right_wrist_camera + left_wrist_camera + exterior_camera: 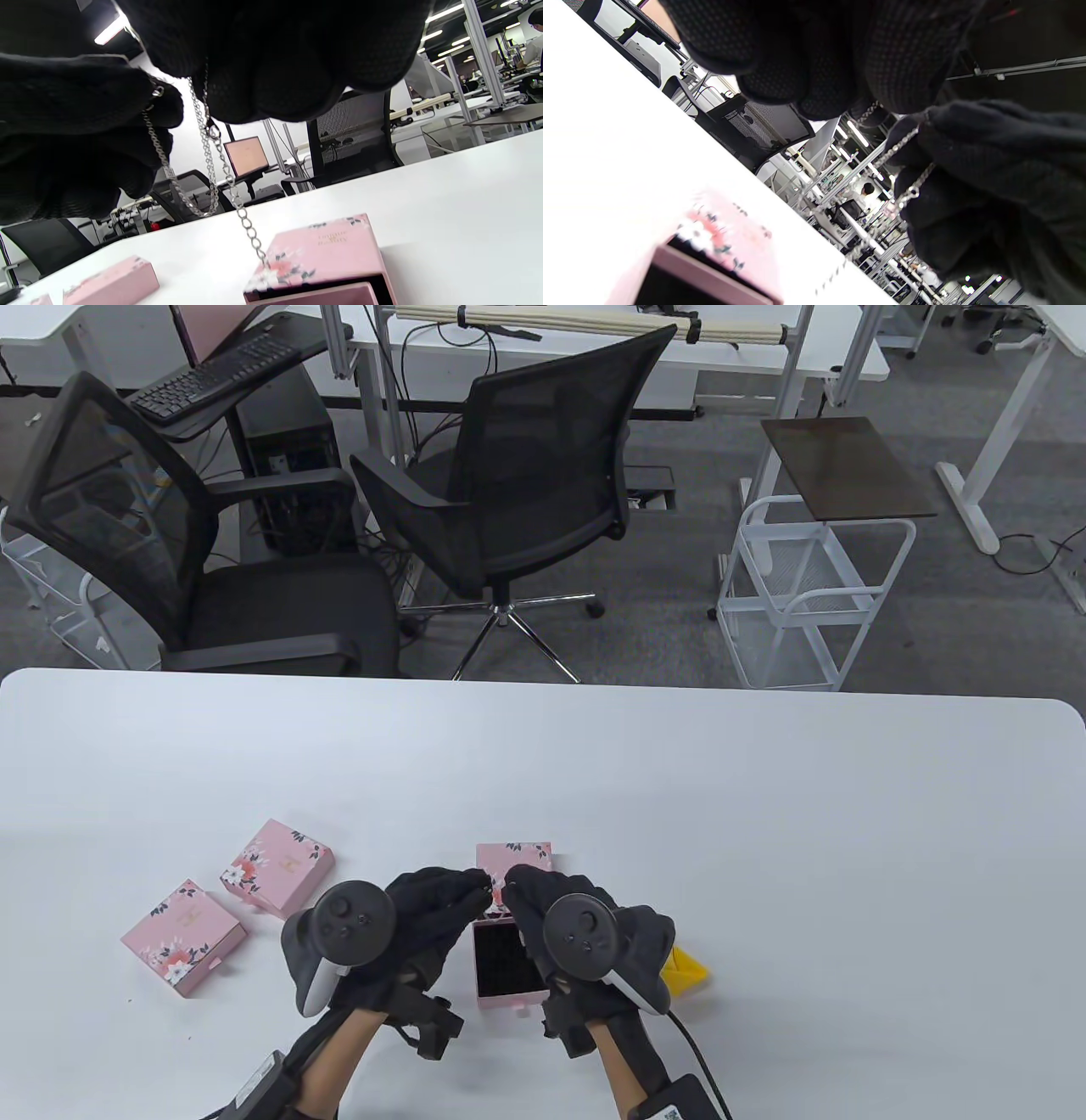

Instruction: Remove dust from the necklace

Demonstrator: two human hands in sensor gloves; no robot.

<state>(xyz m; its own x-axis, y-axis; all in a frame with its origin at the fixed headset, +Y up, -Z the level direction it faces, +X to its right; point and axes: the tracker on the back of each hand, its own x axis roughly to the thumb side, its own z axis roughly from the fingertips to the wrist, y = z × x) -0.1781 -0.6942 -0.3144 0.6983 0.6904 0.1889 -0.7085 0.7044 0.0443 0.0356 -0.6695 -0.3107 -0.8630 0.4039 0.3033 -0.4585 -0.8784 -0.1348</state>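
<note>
Right wrist view: chain held up over open box

Gold print on the pink floral sleeve [326, 254] is too blurred to read. Silver link necklace [205, 169] hangs in loops between both hands, w/ one strand trailing down to the sleeve's front edge. Left hand [424, 916] & right hand [543, 912] each pinch the chain, fingertips nearly meeting. Drawer tray [506, 963] sits pulled out toward 6 o'clock, dark lining showing. Two shut pink boxes [276, 867] lie at 9 o'clock.

- Open pink floral box [322, 254], lid top: two short lines of gold lettering, too blurred to read.
- Two closed pink boxes, one [277, 867] nearer the hands and one [183, 935] to its left: a small gold mark on each lid, illegible.
- No other text, number or sign can be read.
</note>
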